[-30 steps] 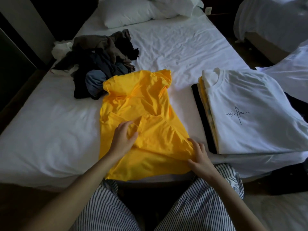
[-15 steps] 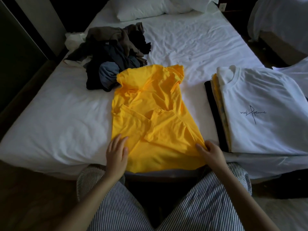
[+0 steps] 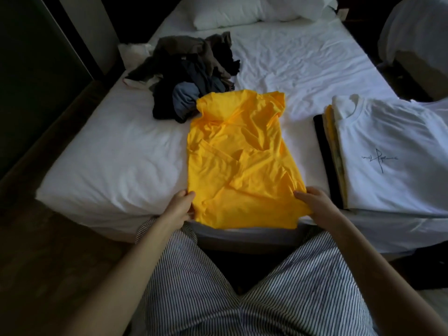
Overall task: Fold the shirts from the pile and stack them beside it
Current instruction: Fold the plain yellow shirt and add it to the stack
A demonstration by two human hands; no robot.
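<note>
A: White bed fills the frame. Mid-frame: yellow shirt, flat, sides folded in, hem at the bottom edge.
B: Hands?
A: left hand pinches the lower-left hem corner. right hand pinches the lower-right. Fingers curled on cloth.
B: Rest?
A: pile upper left, touching the shirt's top corner. stack at right, apart.

Bedroom; bed, pillows

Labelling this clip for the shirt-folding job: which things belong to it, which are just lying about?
Job: yellow shirt, its near corners held by left hand and right hand; pile of dark clothes; folded stack.
Lying about: pillows; other bed.
</note>
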